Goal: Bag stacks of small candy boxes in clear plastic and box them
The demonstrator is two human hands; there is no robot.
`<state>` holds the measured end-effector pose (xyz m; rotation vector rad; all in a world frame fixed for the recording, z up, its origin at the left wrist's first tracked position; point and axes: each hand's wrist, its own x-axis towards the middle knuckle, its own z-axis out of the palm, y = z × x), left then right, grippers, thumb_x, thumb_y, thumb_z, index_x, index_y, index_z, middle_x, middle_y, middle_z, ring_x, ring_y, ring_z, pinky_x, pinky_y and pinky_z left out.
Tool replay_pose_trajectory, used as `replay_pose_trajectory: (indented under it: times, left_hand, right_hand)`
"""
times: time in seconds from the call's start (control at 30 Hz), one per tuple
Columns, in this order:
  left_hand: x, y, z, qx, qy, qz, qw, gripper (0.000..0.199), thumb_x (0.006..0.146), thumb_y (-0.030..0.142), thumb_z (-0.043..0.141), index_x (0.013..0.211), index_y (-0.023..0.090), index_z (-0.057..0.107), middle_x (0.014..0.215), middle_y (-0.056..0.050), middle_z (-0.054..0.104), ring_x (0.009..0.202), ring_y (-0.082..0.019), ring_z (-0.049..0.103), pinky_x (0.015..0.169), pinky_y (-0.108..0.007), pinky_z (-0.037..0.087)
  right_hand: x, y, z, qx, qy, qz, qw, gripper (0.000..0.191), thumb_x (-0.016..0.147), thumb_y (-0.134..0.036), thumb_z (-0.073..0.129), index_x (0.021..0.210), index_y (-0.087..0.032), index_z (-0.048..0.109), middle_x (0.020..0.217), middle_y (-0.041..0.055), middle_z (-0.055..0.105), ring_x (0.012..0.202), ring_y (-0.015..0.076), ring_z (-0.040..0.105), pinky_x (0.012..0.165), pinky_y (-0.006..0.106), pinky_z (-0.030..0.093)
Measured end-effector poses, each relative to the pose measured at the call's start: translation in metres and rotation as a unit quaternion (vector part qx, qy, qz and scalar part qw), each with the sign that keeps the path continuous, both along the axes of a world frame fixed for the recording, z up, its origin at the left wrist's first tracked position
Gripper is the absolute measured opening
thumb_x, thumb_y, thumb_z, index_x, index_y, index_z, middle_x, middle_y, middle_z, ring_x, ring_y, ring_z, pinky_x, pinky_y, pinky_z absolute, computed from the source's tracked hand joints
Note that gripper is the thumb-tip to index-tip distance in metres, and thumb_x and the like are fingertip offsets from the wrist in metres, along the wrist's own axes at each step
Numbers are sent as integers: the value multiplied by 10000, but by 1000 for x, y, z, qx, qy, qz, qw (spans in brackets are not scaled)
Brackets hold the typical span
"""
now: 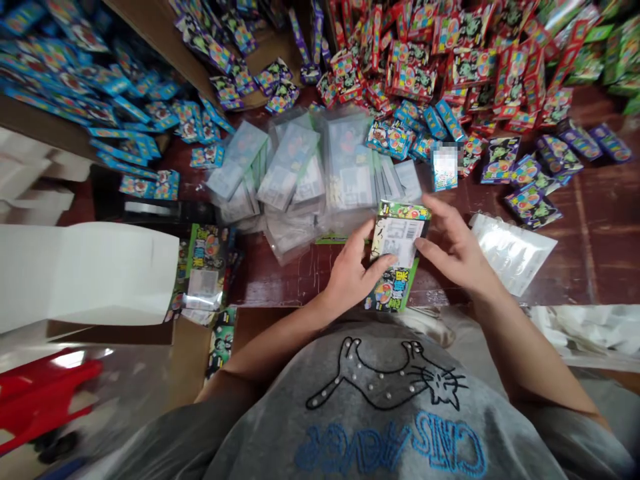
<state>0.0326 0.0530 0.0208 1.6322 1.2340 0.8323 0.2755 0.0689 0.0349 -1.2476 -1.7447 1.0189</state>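
Observation:
A green and black box (pixel 395 287) with a pale label stands between my hands, close to the table's front edge. My left hand (pixel 353 270) grips its left side, the thumb across the lower part of the label. At the right side is my right hand (pixel 453 250), its thumb and fingertips touching or very near the box, fingers spread around its upper right corner. Beyond the box lie clear plastic sleeves (pixel 350 160) with cards or labels in them. A white embossed sheet (pixel 513 250) rests to the right of my right hand.
Piles of blue packets (pixel 145 143), purple packets (pixel 557 153) and red packets (pixel 470 67) cover the far side of the dark red table (pixel 280 283). More green and black boxes (pixel 205 257) and a white carton flap (pixel 90 273) are at the left.

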Motion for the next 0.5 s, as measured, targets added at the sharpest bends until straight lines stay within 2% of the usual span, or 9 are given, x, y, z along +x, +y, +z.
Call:
replay_pose_trajectory:
  times: [0.1,0.13,0.2,0.27,0.33,0.4,0.47,0.5]
  left_hand:
    - [-6,1,-9,-58,-66,-17,996,999,960,442,786,1736,340,165,1470,-153,632,1080,-254,774,916,-449,691]
    - [-7,2,-11,-68,-79,-20,994,1014,931,446,817,1727,334,198,1439,-145,650,1073,-254,775,908,-441,692]
    - [-10,5,-13,-80,-94,-31,992,963,907,451,839,1690,318,295,1416,-139,672,1102,-260,769,915,-429,689]
    - [-12,10,-12,-85,-107,-43,990,877,908,461,837,1639,299,380,1429,-138,679,1122,-256,766,918,-402,682]
    - [-15,16,-9,-83,-117,-58,988,737,930,476,814,1551,275,472,1387,-126,709,1096,-237,770,889,-359,671]
    - [-16,24,-2,-72,-113,-65,989,513,994,489,738,1419,251,575,1286,-103,751,1079,-222,767,885,-345,654]
    - [-16,31,5,-49,-94,-63,992,318,1064,490,634,1253,236,667,1258,-95,766,1155,-228,749,981,-381,628]
    - [-14,34,8,-42,-82,-54,994,289,1083,485,599,1183,231,694,1262,-93,770,1196,-231,736,1038,-401,607]
  right_hand:
    - [4,0,-3,-39,4,26,999,417,1048,-453,648,1446,-332,619,1201,57,730,992,230,732,787,377,660]
    - [4,-1,-4,-48,6,32,998,367,1047,-462,653,1385,-321,651,1163,49,731,958,218,728,773,362,654]
    - [-1,-7,-7,-56,19,22,998,394,1035,-466,679,1396,-317,627,1198,51,722,958,207,731,769,345,651]
    - [-8,-14,-12,-43,58,-33,997,514,1007,-458,724,1469,-334,537,1277,60,699,996,205,735,784,339,656]
    - [-16,-22,-15,-33,94,-95,991,532,988,-457,750,1450,-340,514,1280,56,686,1002,201,733,798,344,661]
    - [-21,-27,-16,-54,97,-120,987,423,991,-474,747,1351,-324,582,1193,43,696,952,199,726,793,356,662]
    - [-22,-29,-14,-81,78,-118,987,316,1000,-498,737,1235,-302,657,1090,36,709,895,198,713,781,364,658]
    - [-21,-29,-13,-83,69,-117,987,282,1001,-504,736,1183,-295,683,1048,34,713,881,198,708,782,366,656]
